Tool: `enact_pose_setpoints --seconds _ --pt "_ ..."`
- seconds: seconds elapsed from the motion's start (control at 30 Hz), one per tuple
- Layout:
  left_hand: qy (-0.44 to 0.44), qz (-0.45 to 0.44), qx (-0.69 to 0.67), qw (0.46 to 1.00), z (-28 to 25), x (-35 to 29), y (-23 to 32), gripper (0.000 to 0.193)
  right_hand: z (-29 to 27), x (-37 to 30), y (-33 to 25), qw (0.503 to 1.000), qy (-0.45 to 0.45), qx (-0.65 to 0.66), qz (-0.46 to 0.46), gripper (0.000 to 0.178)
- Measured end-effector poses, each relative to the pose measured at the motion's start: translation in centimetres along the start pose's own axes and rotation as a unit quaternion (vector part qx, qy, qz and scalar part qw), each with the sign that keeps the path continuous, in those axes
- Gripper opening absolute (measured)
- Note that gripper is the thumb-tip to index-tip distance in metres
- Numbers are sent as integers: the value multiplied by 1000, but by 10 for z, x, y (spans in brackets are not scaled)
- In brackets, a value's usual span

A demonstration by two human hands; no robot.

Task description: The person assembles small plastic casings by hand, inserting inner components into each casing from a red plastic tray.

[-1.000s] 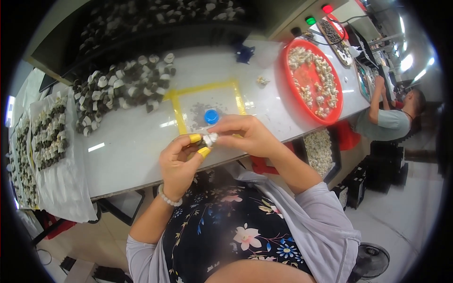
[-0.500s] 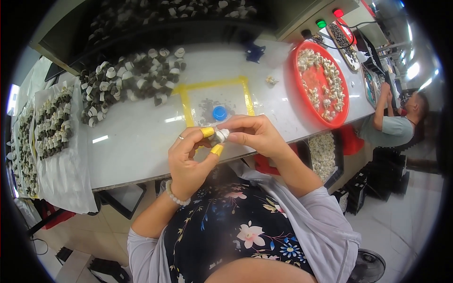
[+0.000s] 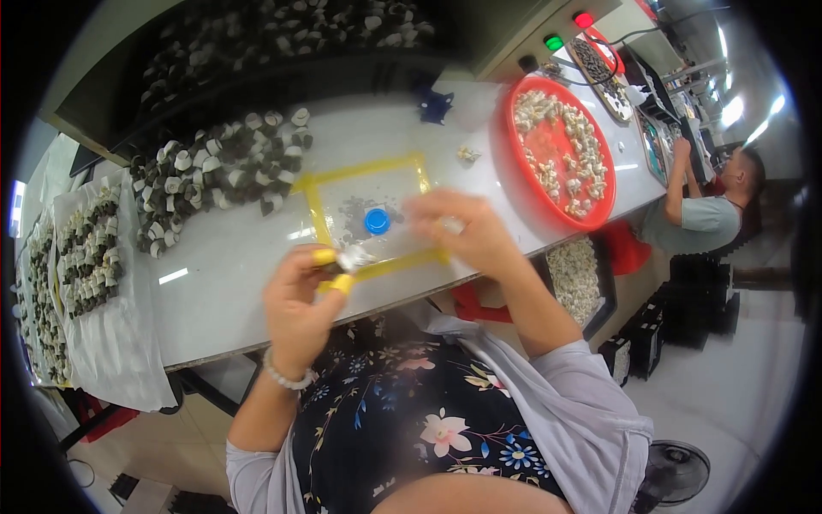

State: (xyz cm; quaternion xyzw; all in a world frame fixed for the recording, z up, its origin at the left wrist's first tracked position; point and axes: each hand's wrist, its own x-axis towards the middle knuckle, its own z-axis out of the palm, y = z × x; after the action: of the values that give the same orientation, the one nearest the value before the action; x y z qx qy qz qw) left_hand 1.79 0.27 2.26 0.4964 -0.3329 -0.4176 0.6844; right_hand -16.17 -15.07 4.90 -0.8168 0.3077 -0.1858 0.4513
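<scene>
My left hand (image 3: 295, 300), with yellow finger covers on thumb and forefinger, pinches a small white-and-dark piece (image 3: 356, 257) above the worktable. The piece is blurred, so its exact kind does not show. To its right, my right hand (image 3: 467, 230) is raised over the table, apart from the piece. Motion smears its fingers, and whether they hold anything is unclear. Between the hands a round blue cap (image 3: 377, 221) lies on dark smudges inside a yellow tape frame (image 3: 318, 218).
Dark-and-white pieces (image 3: 205, 167) are heaped at the left, with more in rows on a white sheet (image 3: 128, 343). A red tray (image 3: 561, 146) of whitish pieces stands right, near a lone piece (image 3: 467, 154). Beyond it a person (image 3: 706, 214) works. A dark machine opening (image 3: 282, 68) is behind.
My right hand has come away from the piece and moved up and right. My left hand, still pinching the piece, has shifted left and slightly down. The whole view has swung a little.
</scene>
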Motion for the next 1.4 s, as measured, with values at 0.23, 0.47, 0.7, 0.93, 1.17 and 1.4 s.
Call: enact_pose_setpoints --seconds 0.23,0.47,0.7,0.93,1.17,1.4 --pt "265 99 137 949 -124 -11 50 29 -50 13 54 896 197 -396 34 23" --pt "461 199 418 757 -301 -40 119 25 -63 18 52 966 95 -242 4 19" --pt "448 109 569 681 -399 -26 137 27 -66 13 14 978 68 -189 53 25" --pt "352 50 618 701 -406 -13 135 27 -50 10 -7 935 6 -352 29 20" --pt "388 135 580 704 -345 -20 133 29 -38 17 5 943 13 -329 -37 22" --pt "110 154 671 717 -168 16 77 40 -36 7 14 952 58 -294 -57 21"
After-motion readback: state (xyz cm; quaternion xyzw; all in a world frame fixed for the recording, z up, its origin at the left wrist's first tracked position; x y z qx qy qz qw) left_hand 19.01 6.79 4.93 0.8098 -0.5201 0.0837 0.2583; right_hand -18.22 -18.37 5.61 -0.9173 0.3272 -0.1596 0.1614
